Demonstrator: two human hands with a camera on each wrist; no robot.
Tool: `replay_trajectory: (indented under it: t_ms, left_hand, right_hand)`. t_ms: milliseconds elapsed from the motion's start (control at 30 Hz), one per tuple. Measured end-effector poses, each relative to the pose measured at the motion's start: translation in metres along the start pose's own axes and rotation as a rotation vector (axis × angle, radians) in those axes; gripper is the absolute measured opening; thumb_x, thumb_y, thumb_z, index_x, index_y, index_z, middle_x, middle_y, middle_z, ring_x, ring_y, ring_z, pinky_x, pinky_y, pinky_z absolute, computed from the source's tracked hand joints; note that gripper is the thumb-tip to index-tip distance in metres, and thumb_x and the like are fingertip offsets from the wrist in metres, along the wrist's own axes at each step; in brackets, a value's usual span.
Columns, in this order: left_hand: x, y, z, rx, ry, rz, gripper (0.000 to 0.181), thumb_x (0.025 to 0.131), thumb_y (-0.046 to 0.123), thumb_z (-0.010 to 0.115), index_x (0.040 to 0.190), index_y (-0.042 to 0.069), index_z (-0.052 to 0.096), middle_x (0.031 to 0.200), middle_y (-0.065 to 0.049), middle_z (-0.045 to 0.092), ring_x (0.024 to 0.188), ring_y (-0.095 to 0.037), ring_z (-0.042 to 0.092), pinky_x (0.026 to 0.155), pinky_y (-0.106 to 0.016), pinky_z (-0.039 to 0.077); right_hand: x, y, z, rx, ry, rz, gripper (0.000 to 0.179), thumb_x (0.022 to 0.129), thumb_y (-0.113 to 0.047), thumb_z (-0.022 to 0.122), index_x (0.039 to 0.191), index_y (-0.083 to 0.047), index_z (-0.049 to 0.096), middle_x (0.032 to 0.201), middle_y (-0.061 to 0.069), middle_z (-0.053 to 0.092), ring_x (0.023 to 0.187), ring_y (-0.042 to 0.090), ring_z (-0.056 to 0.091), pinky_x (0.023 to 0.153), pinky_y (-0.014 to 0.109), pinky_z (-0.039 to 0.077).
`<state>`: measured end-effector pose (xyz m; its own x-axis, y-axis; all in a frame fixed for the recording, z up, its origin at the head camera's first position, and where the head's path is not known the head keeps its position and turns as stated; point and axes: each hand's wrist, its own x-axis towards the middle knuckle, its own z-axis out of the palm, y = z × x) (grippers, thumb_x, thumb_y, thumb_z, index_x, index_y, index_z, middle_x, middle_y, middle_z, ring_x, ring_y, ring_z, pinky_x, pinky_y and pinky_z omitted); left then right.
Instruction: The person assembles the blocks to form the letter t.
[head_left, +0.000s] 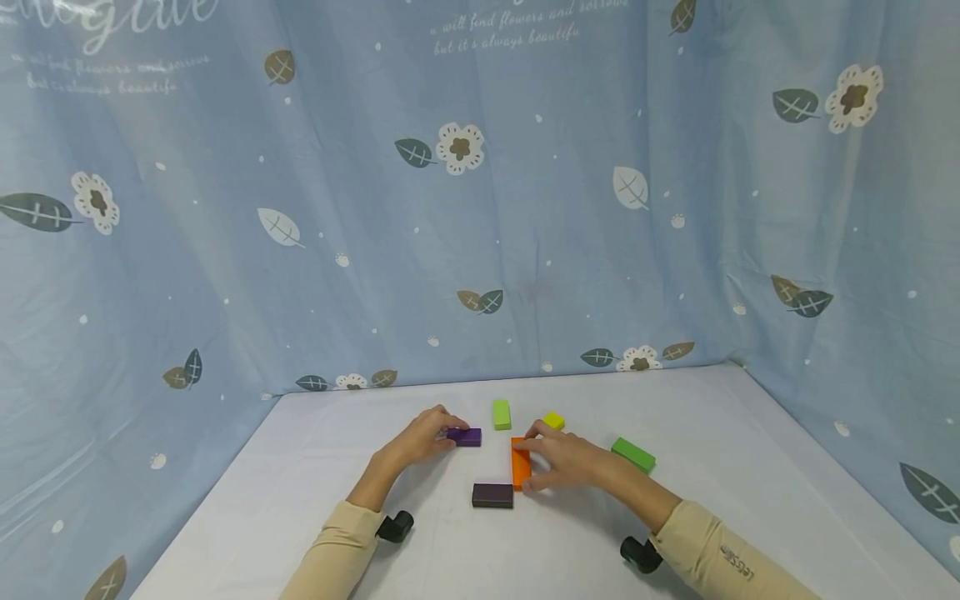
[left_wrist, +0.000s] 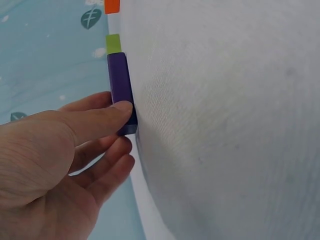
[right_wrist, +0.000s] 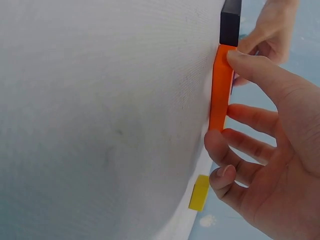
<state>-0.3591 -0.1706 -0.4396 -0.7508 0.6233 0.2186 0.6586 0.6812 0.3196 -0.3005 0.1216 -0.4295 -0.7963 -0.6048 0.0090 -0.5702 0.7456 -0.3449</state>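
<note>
My left hand (head_left: 423, 437) pinches the left end of a purple block (head_left: 469, 437), lying flat on the white table. In the left wrist view the thumb presses along the near side of the purple block (left_wrist: 119, 75), the fingers behind it. An orange block (head_left: 521, 467) lies lengthwise away from me, and my right hand (head_left: 570, 458) holds it at both ends. The right wrist view has the thumb at one end of the orange block (right_wrist: 221, 90) and the fingertips at the other. A black block (head_left: 492, 496) sits against the orange block's near left side.
Behind the purple and orange blocks stands a lime green block (head_left: 502, 414). A yellow block (head_left: 553, 420) lies just beyond my right fingers, and a green block (head_left: 633, 455) beside my right wrist. A blue patterned curtain (head_left: 540, 225) hangs along the table's back and sides.
</note>
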Motion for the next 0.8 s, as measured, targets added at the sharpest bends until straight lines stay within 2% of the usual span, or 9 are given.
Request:
replay_trajectory:
  t_ms: [267,567,800]
  left_hand:
    - [0.002,0.004,0.001,0.015,-0.012,-0.001,0.032,0.085,0.0,0.071,0.117,0.006,0.071,0.102,-0.009,0.066,0.093,-0.023,0.058,0.08,-0.033,0.046]
    - [0.003,0.01,0.003,0.006,-0.03,-0.036,0.033,0.087,0.002,0.071,0.119,0.007,0.069,0.104,-0.009,0.064,0.097,-0.023,0.058,0.086,-0.039,0.048]
    - [0.005,0.012,0.004,-0.009,-0.039,-0.033,0.033,0.087,0.001,0.07,0.119,0.007,0.069,0.105,-0.009,0.063,0.099,-0.025,0.058,0.089,-0.042,0.049]
  right_hand:
    - [-0.001,0.001,0.0,0.012,0.008,-0.024,0.066,0.082,-0.045,0.076,0.137,-0.014,0.059,0.127,0.003,0.052,0.081,0.009,0.051,0.072,0.022,0.049]
    - [0.0,0.0,0.0,-0.009,0.002,-0.004,0.066,0.082,-0.047,0.076,0.137,-0.015,0.059,0.129,0.002,0.052,0.084,0.009,0.053,0.078,0.027,0.052]
    - [0.001,0.001,0.0,-0.028,-0.004,0.015,0.066,0.082,-0.05,0.075,0.137,-0.017,0.059,0.129,0.0,0.051,0.087,0.009,0.054,0.081,0.03,0.053]
